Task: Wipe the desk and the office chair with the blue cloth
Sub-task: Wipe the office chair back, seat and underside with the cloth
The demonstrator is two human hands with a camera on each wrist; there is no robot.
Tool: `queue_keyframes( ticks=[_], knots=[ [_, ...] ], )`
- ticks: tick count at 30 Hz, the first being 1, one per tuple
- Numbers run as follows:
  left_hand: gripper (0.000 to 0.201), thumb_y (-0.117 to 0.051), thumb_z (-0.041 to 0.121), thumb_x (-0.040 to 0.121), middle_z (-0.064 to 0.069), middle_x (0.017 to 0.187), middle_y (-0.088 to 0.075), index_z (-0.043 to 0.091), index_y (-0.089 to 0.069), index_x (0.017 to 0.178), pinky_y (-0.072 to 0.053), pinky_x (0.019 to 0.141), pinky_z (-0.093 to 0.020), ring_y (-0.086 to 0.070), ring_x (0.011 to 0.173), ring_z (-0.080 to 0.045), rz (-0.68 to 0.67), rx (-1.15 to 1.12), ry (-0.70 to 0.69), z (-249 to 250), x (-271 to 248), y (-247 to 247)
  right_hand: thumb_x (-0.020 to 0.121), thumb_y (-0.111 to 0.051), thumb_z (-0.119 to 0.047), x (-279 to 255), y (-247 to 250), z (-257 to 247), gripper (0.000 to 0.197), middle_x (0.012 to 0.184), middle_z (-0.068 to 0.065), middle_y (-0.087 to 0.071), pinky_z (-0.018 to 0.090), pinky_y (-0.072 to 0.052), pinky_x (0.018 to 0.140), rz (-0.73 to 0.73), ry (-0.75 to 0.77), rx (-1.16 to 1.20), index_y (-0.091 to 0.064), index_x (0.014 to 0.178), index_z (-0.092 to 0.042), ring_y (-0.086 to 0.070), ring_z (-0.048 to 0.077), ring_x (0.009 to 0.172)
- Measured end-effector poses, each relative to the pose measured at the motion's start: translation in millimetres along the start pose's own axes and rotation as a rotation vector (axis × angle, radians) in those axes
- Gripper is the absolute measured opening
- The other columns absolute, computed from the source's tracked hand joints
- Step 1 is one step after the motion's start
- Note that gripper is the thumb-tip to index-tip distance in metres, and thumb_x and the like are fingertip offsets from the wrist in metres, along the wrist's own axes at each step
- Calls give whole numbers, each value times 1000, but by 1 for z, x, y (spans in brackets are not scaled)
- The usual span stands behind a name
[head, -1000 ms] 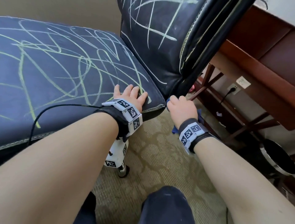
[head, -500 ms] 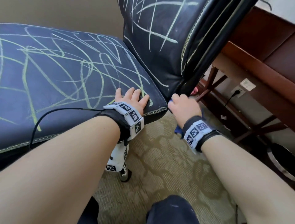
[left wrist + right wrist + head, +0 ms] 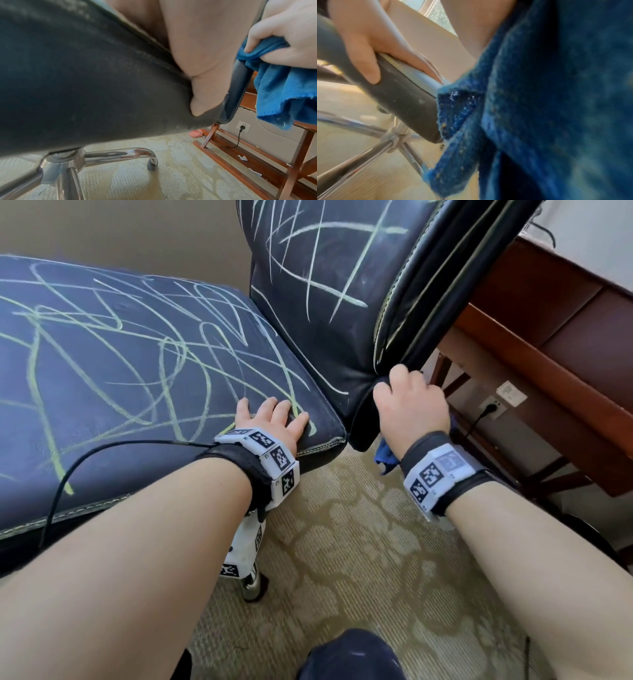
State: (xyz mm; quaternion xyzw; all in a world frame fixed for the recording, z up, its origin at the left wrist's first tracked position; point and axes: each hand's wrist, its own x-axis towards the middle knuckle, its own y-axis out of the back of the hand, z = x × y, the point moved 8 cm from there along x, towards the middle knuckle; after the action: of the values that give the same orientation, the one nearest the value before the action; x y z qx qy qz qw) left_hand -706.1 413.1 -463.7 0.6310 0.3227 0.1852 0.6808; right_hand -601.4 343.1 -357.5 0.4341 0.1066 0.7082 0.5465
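Observation:
The office chair's dark seat [image 3: 120, 371] and backrest [image 3: 325, 285] are covered in yellow-green scribbles. My left hand [image 3: 274, 419] clamps the seat's right front corner, fingers flat on top. Its thumb [image 3: 205, 67] runs down the seat's side edge. My right hand [image 3: 411, 402] grips the bunched blue cloth [image 3: 385, 455] against the backrest's lower side edge. The cloth [image 3: 283, 94] hangs below that fist and fills most of the right wrist view [image 3: 556, 94]. The brown wooden desk [image 3: 548, 337] stands at the right, behind the chair.
Under the seat are the chrome star base [image 3: 111, 155] and a caster [image 3: 253, 587] on patterned carpet. A wall socket with a plugged cord [image 3: 493, 407] sits beneath the desk. A pink slipper [image 3: 247, 132] and paper scraps lie by the desk's floor rail.
My right hand has moved up with the cloth from the gap beside the seat onto the backrest's lower edge. The left hand has stayed on the seat corner.

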Motion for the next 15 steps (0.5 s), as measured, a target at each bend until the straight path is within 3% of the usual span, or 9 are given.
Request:
queue_keyframes(
  ticks=[3,6,8,11,13,15],
  knots=[
    [102,-65,52,76,-6,157,4,30,4,148,0,113,-57,6,144,-27,-1,0,5,0,0,1,65,-36,-7,-8,-7,-8,22,76,9,-56,26,-36,45,-43,48,0,-58,62,-11,-53,25,58],
    [100,-63,53,77,-7,157,3,29,4,148,0,113,-57,5,144,-27,6,-7,-6,1,-1,2,61,-49,-10,-23,-8,-5,21,93,11,-58,27,-38,47,-51,102,-62,-64,76,-12,-53,24,62],
    [100,-62,54,78,-6,157,4,29,4,148,0,113,-57,5,144,-27,0,-3,-7,0,-3,2,60,-53,-9,-28,-4,4,32,105,13,-47,28,-40,51,6,104,-61,-66,89,-10,-54,25,65],
    [97,-59,54,80,-6,157,5,29,6,148,1,113,-57,6,144,-27,-11,1,-9,-1,-3,1,66,-46,-8,-24,2,15,38,112,14,-36,29,-42,52,86,97,-36,-67,97,-7,-56,28,68],
    [99,-60,54,79,-6,157,6,29,7,148,1,113,-57,6,144,-27,-16,8,-8,0,-3,1,65,-61,-8,-24,-4,12,37,112,14,-37,29,-43,52,13,86,-64,-67,102,-8,-56,28,68],
    [101,-62,54,78,-6,157,6,29,7,148,1,113,-57,7,144,-27,-25,8,-5,0,-3,1,60,-80,-18,-26,-14,5,48,111,15,-42,27,-41,47,-111,7,-78,-67,105,-10,-56,28,65]
  ],
)
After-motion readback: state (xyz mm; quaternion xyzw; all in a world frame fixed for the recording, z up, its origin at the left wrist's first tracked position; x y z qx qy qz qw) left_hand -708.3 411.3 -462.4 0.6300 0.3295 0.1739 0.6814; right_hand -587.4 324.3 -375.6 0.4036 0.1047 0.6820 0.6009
